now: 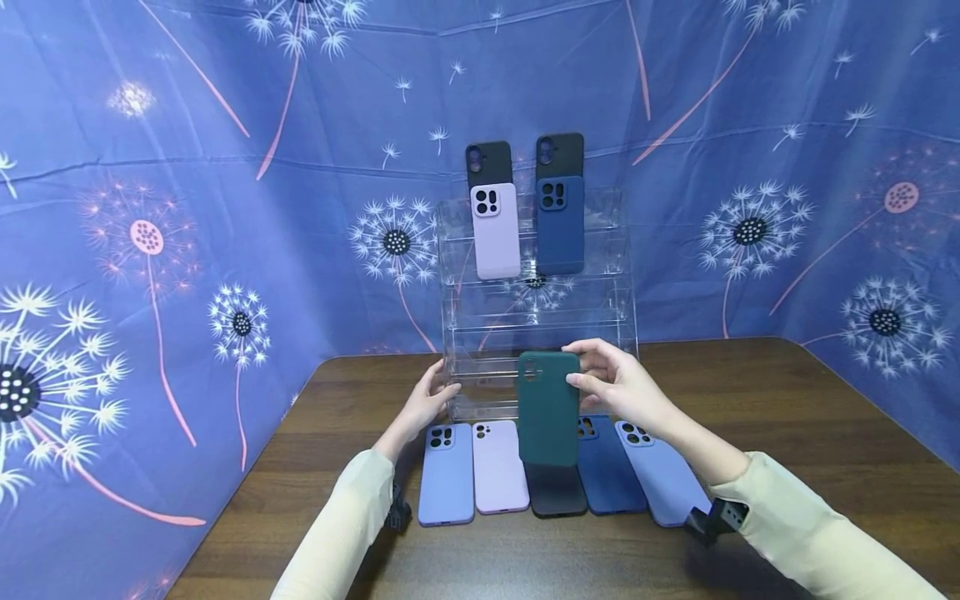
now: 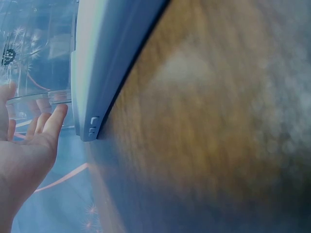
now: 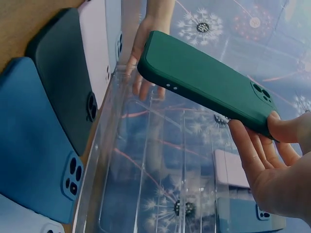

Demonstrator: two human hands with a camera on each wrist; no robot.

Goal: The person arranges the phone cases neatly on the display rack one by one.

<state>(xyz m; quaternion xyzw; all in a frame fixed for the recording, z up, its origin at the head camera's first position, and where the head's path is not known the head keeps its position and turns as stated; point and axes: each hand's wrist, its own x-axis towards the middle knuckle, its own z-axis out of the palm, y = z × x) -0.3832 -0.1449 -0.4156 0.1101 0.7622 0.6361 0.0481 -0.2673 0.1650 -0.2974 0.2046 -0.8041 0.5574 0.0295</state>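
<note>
A dark green phone case (image 1: 548,417) is pinched at its upper right edge between the thumb and fingers of my right hand (image 1: 611,382). It is held up in front of the clear stepped display rack (image 1: 483,367), and the right wrist view shows the green case (image 3: 204,73) tilted. At the rack's lower left side, my left hand (image 1: 424,406) rests with its fingers extended against the clear plastic. Below the green case lies a black phone case (image 1: 557,492), partly covered by it in the head view.
Flanking the black case on the wooden table (image 1: 300,517) are light blue (image 1: 447,479), pale pink (image 1: 501,471), dark blue (image 1: 611,475) and another light blue case (image 1: 667,483). Higher on the rack stand a lilac case (image 1: 497,237) and a navy case (image 1: 560,233), each before a black one.
</note>
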